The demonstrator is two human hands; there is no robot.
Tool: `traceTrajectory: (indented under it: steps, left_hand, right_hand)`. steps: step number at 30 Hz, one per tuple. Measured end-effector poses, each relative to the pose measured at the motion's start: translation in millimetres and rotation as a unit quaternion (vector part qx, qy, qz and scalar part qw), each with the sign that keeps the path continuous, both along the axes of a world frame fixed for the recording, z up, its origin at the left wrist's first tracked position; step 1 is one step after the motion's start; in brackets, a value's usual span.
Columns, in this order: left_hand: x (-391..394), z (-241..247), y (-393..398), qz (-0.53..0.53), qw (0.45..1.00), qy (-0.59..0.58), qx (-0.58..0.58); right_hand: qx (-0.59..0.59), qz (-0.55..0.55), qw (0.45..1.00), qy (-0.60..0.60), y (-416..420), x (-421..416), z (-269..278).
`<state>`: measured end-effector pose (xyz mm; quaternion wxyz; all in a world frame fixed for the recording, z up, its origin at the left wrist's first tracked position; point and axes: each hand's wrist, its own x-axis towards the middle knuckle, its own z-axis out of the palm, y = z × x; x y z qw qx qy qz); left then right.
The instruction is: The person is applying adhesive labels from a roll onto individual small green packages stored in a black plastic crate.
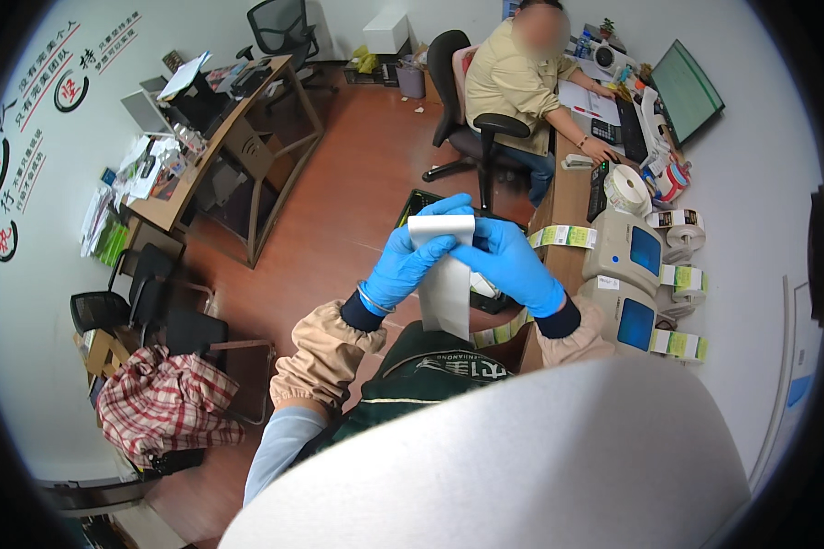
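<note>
A strip of pale paper (446, 295), rolled or folded over at its top end, hangs down in front of my apron. My left hand (412, 257), in a blue glove, grips the strip near its rolled end, with the thumb laid across it. From the right, my right hand (518, 264), also gloved in blue, pinches the strip's edge between thumb and fingers. Behind and below my hands a dark plastic crate (419, 200) is partly hidden. To the right stand two label printers (608, 247), with a strip of green and white labels (563, 236) coming out of the farther one.
A person (511, 75) sits on an office chair at the desk with a monitor (687, 92). Label rolls (687, 237) are by the right wall. At the left are a cluttered desk (178, 199) and chairs, one under a checked shirt (165, 405).
</note>
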<state>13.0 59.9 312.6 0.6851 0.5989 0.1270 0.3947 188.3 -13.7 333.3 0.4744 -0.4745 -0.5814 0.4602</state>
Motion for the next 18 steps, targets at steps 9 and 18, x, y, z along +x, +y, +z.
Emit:
traceTrajectory:
  steps: [9,18]
  left_hand:
    - [2,-83,9,-0.294,0.933,0.194,-0.079]
    - [-10,-92,0,-0.455,0.837,0.266,-0.148]
  right_hand:
    - [0.125,-0.144,0.961,0.200,59,43,29]
    - [0.070,-0.243,0.843,0.475,89,141,-90]
